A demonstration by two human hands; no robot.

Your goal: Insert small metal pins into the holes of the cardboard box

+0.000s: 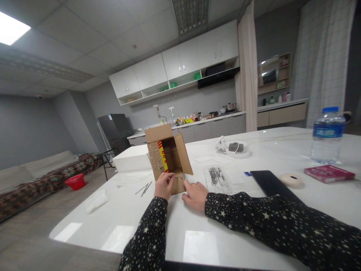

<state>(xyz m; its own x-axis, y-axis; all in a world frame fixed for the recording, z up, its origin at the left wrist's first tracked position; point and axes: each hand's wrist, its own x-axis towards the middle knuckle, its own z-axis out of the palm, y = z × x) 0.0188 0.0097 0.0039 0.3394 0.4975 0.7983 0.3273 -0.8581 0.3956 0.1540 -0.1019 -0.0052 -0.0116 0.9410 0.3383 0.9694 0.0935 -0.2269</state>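
An open cardboard box (154, 162) with yellow-and-red tape stands on the white table, many small metallic pieces dotting its left side. At its lowered front flap (178, 184), my left hand (164, 186) has thumb and fingers pinched together; anything between them is too small to make out. My right hand (196, 195) lies beside the flap's right edge, index fingertip touching it, thumb apart and other fingers loosely bent. Small dark marks or pieces show on the flap between the hands. Right of the box is a clear plastic case (216, 180) of dark metal pieces, possibly screws or nails.
Long nails (145, 189) and a crumpled tissue (96, 200) lie left of the box, with a white box (132, 158) behind. A black phone (273, 184), beige round object (291, 180), pink box (329, 173), water bottle (327, 135) and white round device (237, 149) occupy the right.
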